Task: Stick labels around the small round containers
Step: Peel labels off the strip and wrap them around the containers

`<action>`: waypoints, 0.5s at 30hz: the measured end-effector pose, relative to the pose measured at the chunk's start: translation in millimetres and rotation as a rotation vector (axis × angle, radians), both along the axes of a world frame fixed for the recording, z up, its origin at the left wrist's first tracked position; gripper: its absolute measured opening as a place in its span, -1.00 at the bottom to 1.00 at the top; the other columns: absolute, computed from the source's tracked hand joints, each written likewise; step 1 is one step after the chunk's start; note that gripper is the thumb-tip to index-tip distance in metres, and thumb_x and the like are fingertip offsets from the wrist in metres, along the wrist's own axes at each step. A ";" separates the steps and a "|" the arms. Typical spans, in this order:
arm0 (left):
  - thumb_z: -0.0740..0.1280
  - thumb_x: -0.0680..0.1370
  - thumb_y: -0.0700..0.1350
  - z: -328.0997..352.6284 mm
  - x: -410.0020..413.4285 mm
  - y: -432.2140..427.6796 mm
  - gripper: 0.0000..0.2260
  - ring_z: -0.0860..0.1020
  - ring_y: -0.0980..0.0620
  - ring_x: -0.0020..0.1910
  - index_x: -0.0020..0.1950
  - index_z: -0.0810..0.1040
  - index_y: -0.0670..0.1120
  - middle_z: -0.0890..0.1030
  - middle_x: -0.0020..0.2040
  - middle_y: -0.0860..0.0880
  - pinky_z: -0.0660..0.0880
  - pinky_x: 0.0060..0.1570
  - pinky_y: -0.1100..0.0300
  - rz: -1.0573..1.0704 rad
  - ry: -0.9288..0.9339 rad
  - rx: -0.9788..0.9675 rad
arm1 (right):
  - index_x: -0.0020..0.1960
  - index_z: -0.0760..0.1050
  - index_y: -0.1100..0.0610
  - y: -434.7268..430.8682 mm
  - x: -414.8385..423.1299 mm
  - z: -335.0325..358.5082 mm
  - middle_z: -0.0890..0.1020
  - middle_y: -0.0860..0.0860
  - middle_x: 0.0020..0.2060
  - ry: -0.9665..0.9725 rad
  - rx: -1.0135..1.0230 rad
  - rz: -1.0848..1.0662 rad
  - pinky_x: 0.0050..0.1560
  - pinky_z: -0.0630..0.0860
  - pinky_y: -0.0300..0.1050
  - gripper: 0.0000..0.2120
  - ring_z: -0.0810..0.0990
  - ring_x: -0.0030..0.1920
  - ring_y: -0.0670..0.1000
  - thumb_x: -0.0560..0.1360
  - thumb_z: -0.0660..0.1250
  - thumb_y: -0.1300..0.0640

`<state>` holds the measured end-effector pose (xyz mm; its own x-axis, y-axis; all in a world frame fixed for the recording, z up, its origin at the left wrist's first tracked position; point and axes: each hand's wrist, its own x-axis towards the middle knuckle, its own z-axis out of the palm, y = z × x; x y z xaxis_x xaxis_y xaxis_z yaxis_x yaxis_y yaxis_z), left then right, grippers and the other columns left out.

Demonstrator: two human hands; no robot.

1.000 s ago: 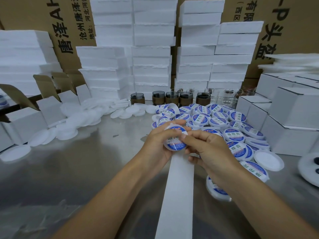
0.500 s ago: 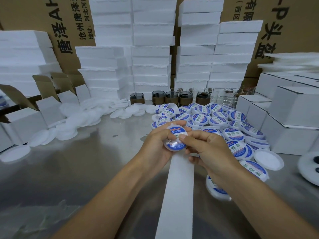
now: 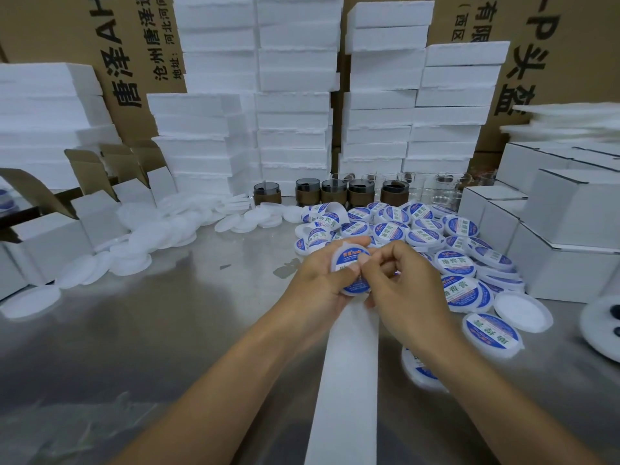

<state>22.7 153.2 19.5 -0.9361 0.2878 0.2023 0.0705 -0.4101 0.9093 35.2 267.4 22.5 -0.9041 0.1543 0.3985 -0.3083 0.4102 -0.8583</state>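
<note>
My left hand (image 3: 318, 280) grips a small round white container (image 3: 349, 260) with a blue and white label on its face, held up over the steel table. The thumb of that hand lies across the label. My right hand (image 3: 406, 290) is curled against the container's right side and pinches at its edge with thumb and forefinger. A long white backing strip (image 3: 349, 374) runs from under both hands toward me. What the right fingertips pinch is hidden.
A heap of labelled containers (image 3: 419, 229) lies behind and right of my hands. Plain white lids (image 3: 144, 236) spread at the left. Foam blocks (image 3: 295, 105), white cartons (image 3: 563, 223), dark jars (image 3: 335, 193) and cardboard boxes ring the steel table (image 3: 151, 330).
The container has turned a little in my hands, and my right thumb and forefinger have shifted along its right edge. Both arms stay in about the same place.
</note>
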 end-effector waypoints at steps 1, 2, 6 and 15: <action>0.13 0.57 -0.38 -0.1 0.6 1.1 -0.75 0.65 0.04 -0.09 0.09 0.52 -0.14 0.63 -0.04 -0.10 0.58 -0.11 0.25 0.000 0.004 -0.001 | -0.23 0.41 0.10 -0.7 0.3 -1.4 0.54 -0.01 -0.41 0.024 0.041 -0.014 -0.27 0.46 -0.05 -0.81 0.57 -0.33 0.07 0.52 0.28 0.05; 0.12 0.58 -0.37 -0.1 1.3 2.0 -0.75 0.64 0.06 -0.10 0.10 0.52 -0.14 0.63 -0.05 -0.10 0.58 -0.10 0.26 -0.003 0.005 0.000 | -0.21 0.39 0.10 -1.4 0.5 -2.6 0.53 -0.03 -0.40 0.050 0.095 -0.033 -0.27 0.44 -0.03 -0.81 0.55 -0.31 0.05 0.53 0.25 0.03; 0.10 0.61 -0.33 -0.2 2.8 5.5 -0.78 0.63 0.08 -0.11 0.10 0.51 -0.16 0.65 -0.09 -0.07 0.56 -0.08 0.30 -0.016 -0.009 0.034 | -0.11 0.22 0.08 -3.3 1.3 -6.0 0.40 -0.10 -0.38 0.103 0.377 -0.120 -0.32 0.26 -0.02 -0.77 0.45 -0.26 0.06 0.57 0.05 -0.07; 0.15 0.59 -0.29 -0.8 -2.7 -0.8 -0.80 0.65 0.00 0.00 0.10 0.53 -0.19 0.68 0.01 -0.09 0.56 0.09 0.11 0.050 -0.014 0.123 | -0.13 0.26 0.06 5.5 -4.5 -7.3 0.48 -0.06 -0.34 0.068 0.577 -0.196 -0.38 0.24 -0.06 -0.60 0.49 -0.25 0.07 0.51 -0.04 -0.27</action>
<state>20.0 152.4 18.7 -0.9518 0.2142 0.2195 0.0811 -0.5144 0.8537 30.7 272.9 15.2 -0.8503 0.0575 0.5232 -0.2263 0.8575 -0.4621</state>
